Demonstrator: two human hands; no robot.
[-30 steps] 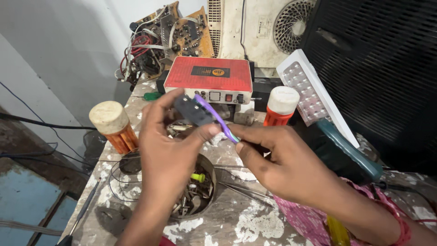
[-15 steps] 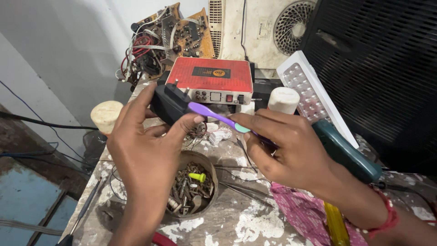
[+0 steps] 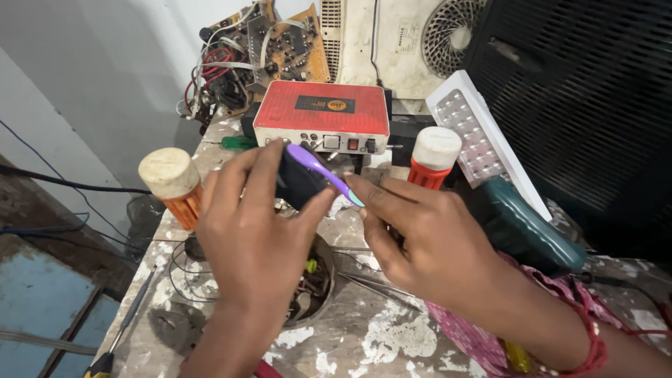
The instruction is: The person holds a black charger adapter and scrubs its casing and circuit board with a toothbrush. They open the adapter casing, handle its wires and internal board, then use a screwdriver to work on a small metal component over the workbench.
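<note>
My left hand grips a small dark blue-black device above the workbench, thumb on its right edge, fingers over its top. My right hand pinches the handle of a purple toothbrush, whose head lies against the top of the device. Both hands are close together in the middle of the view, above a round bowl of small metal parts.
A red and white electronic box stands behind the hands, with circuit boards and wires beyond it. Two orange bottles with white caps flank the hands. A white LED panel, a dark green tool, tweezers and a screwdriver lie on the paint-stained bench.
Both hands have shifted right and toward me with the device and toothbrush. The brush head now sits on the device's top instead of sticking out past it.
</note>
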